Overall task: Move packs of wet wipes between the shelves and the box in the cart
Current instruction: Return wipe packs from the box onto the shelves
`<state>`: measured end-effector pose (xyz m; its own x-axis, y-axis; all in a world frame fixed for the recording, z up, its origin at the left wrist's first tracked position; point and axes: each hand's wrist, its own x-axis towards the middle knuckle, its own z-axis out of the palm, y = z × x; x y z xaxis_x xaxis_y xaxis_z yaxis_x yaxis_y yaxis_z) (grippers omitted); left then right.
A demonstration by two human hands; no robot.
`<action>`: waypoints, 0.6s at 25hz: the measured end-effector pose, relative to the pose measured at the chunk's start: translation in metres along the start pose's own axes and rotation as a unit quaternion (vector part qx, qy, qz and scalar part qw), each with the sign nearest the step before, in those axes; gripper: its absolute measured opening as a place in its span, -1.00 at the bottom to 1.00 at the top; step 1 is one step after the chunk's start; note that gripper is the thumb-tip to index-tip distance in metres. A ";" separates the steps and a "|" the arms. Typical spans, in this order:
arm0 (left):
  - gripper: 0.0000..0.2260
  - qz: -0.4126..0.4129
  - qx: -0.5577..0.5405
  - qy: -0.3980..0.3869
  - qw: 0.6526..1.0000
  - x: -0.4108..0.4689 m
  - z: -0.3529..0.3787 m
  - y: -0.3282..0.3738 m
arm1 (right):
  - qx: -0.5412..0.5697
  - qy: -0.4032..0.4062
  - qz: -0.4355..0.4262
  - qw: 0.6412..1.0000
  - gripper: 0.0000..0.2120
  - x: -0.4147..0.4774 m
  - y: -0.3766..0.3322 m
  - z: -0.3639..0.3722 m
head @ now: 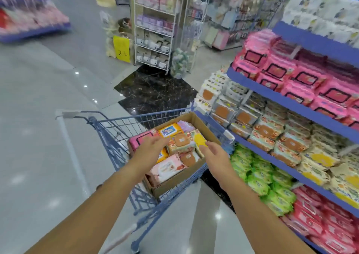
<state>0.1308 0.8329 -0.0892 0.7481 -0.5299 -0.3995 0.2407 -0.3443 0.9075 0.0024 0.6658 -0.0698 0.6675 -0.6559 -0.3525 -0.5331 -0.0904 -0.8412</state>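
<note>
At the upper left of the frame a pink and purple display (29, 10) is smeared by blur, its goods unreadable; the shelves (291, 98) run off the right edge, and the print on their pink packs (308, 78) is too soft to read; the left hand (149, 146) covers part of the boxed packs (181, 143), and whether it touches them cannot be told; the forearms (93, 205) are cut by the bottom edge; the yellow sign (121, 48) at upper centre is barely legible.

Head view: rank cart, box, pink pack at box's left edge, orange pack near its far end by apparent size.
1. cart
2. box
3. pink pack, partly covered by the left hand
4. orange pack; it lies farther off, so 3 versus 4 is unsure.
</note>
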 end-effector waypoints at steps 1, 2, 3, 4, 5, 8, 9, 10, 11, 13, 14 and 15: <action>-0.73 -0.024 0.000 0.004 1.000 0.010 -0.001 -0.008 | -0.001 -0.011 0.011 1.000 -0.55 0.013 0.004 0.009; -0.69 -0.048 -0.004 0.008 0.999 0.023 -0.003 -0.018 | -0.005 -0.021 0.018 1.000 -0.58 0.027 0.008 0.017; -0.63 -0.073 -0.003 0.019 0.997 0.035 -0.003 -0.027 | -0.011 -0.033 0.023 0.999 -0.62 0.042 0.013 0.024; -0.55 -0.100 -0.001 0.030 0.995 0.052 -0.005 -0.038 | -0.022 -0.048 0.031 0.998 -0.71 0.060 0.018 0.032; -0.48 -0.119 -0.004 0.036 0.992 0.069 -0.005 -0.048 | -0.039 -0.063 0.040 0.996 -0.80 0.079 0.023 0.038; -0.36 -0.167 -0.022 0.056 0.984 0.113 -0.002 -0.073 | -0.077 -0.108 0.060 0.989 -0.80 0.134 0.042 0.058; -0.31 -0.184 -0.021 0.064 0.981 0.129 0.000 -0.080 | -0.090 -0.123 0.070 0.986 -0.74 0.155 0.049 0.065; -0.28 -0.201 -0.021 0.070 0.977 0.142 0.002 -0.086 | -0.106 -0.136 0.075 0.982 -0.69 0.173 0.052 0.071; -0.27 -0.218 -0.026 0.082 0.972 0.157 0.005 -0.095 | -0.125 -0.157 0.086 0.976 -0.64 0.194 0.058 0.077; -0.29 -0.265 -0.027 0.091 0.960 0.175 0.010 -0.106 | -0.162 -0.185 0.104 0.964 -0.56 0.226 0.069 0.088; -0.34 -0.294 -0.034 0.093 0.951 0.182 0.014 -0.113 | -0.192 -0.211 0.114 0.952 -0.49 0.244 0.079 0.094; -0.45 -0.316 -0.040 0.096 0.943 0.190 0.019 -0.119 | -0.224 -0.242 0.117 0.937 -0.39 0.261 0.090 0.099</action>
<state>0.2321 0.7584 -0.2754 0.5355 -0.0853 -0.8402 0.7161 -0.4815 0.5053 0.1796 0.5608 -0.2780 0.6044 -0.2910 -0.7417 -0.7870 -0.3625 -0.4991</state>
